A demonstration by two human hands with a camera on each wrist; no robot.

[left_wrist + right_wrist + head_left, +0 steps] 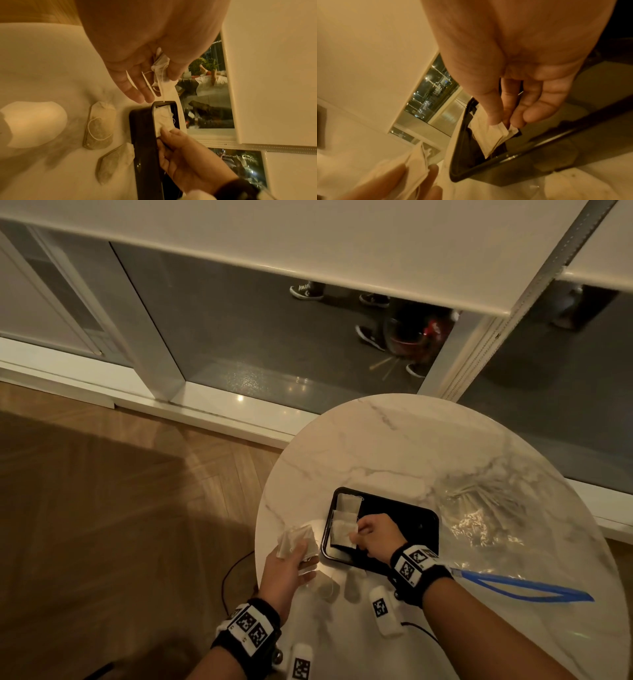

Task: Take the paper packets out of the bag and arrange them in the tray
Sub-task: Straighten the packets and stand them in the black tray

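A black tray [421,520] lies on the round marble table [376,440]. Paper packets [346,503] sit in a column along its left side. My right hand [356,534] pinches the nearest packet [340,534] [494,139] by its corner inside the tray [488,166]. My left hand [298,549] [159,86] hovers left of the tray and holds a small bunch of packets [294,537] [160,62] with strings hanging. Two loose packets [101,124] [115,162] lie on the table beside the tray [142,142]. The clear bag [496,508] with a blue zip [520,583] lies to the right.
White marker blocks [383,611] [301,662] and a thin black cable [421,630] lie near the table's front. The table edge is just left of my left hand, with wooden floor [120,491] below. A window wall stands behind the table.
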